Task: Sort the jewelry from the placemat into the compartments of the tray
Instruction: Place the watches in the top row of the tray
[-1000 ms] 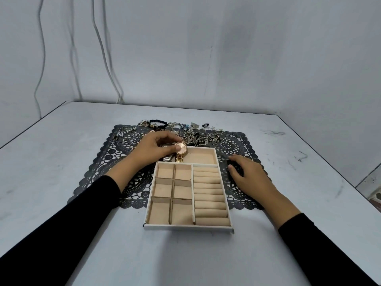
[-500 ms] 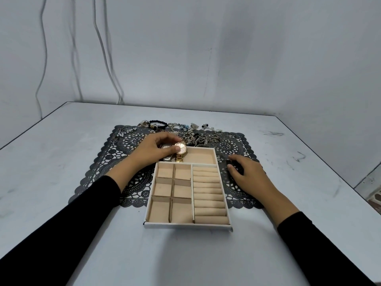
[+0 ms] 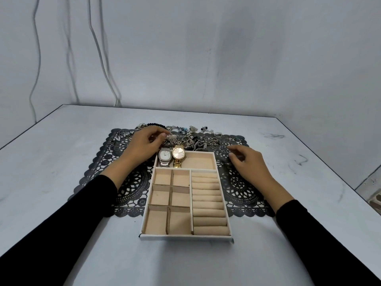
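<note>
My left hand [image 3: 144,146] pinches a pendant [image 3: 172,138]; best lifted slowly, clear of chains [image 3: 207,141]. Right hand [image 3: 250,165] rests, loosely curled.

Dim, flat overhead light, soft shadows, wide-angle edge warp

I count one tray [image 3: 186,237]: six small square compartments [image 3: 160,197], one long compartment [image 3: 200,161], about nine ring rolls [image 3: 208,205] (their edges blur, so not firm). Watches: two, one silver watch [image 3: 165,155] and one gold watch [image 3: 178,153]. Placemat [image 3: 243,188]: one. Black bead bracelet [image 3: 156,124]: one. Loose pile [image 3: 198,141]: too tangled to count.
</note>
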A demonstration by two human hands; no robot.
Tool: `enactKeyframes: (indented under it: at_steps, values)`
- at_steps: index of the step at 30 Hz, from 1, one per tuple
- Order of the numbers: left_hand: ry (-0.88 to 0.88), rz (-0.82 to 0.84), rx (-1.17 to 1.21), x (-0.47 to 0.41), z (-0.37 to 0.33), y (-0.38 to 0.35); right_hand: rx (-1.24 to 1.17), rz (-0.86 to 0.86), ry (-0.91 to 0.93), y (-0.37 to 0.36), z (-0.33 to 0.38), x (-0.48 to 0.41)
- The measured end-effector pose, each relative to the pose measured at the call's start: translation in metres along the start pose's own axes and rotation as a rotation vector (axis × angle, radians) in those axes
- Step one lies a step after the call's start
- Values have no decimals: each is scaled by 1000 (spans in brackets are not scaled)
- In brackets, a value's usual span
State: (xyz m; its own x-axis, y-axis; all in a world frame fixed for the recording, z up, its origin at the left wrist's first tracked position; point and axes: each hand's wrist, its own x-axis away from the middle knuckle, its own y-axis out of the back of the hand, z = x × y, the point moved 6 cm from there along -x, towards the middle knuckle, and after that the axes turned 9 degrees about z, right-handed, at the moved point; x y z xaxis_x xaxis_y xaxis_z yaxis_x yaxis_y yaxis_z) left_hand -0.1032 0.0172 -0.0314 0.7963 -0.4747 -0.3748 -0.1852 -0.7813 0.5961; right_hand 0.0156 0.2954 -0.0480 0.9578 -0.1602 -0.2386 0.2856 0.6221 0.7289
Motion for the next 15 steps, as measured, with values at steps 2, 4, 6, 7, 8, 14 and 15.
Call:
enactKeyframes:
  at_steps: [2,4,6,7,8,14,15]
  values:
    - [-5,-4,-20,-5,0,1,-53,18,8,-3,2,-13]
    - [3,-15,-33,-10,4,4,-88,46,29,-7,6,-25]
    - [10,-9,-38,-16,10,7,-130,96,73,-11,11,-36]
    - [14,7,-32,-18,13,9,-152,127,99,-14,14,-40]
    - [20,27,-21,-19,16,11,-171,159,119,-17,17,-45]
    - [79,158,4,-20,39,24,-223,312,205,-31,23,-62]
    - [87,177,0,-20,42,25,-224,330,218,-33,24,-65]
